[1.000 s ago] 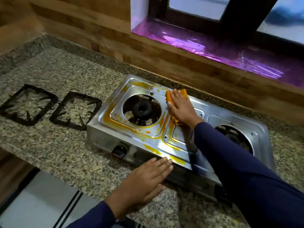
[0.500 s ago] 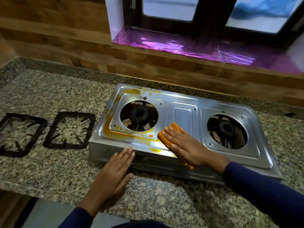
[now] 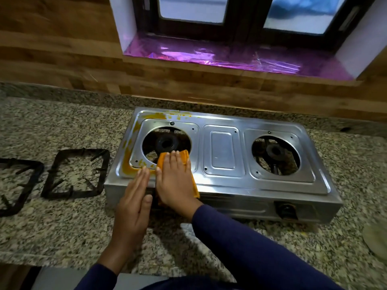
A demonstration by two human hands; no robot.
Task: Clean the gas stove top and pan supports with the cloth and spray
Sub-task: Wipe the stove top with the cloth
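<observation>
cloth: orange, folded, on the stove top at the front rim of the left burner opening, mostly under the right hand.
stove: steel, on the granite counter; yellow stains along its left edge and back-left corner.
pan supports: both flat on the counter, left of the stove, side by side.
right hand: flat, fingers straight, pressing the cloth.
left hand: flat, released, holds nothing; fingertips on the stove's front edge, just beside the right hand.
</observation>
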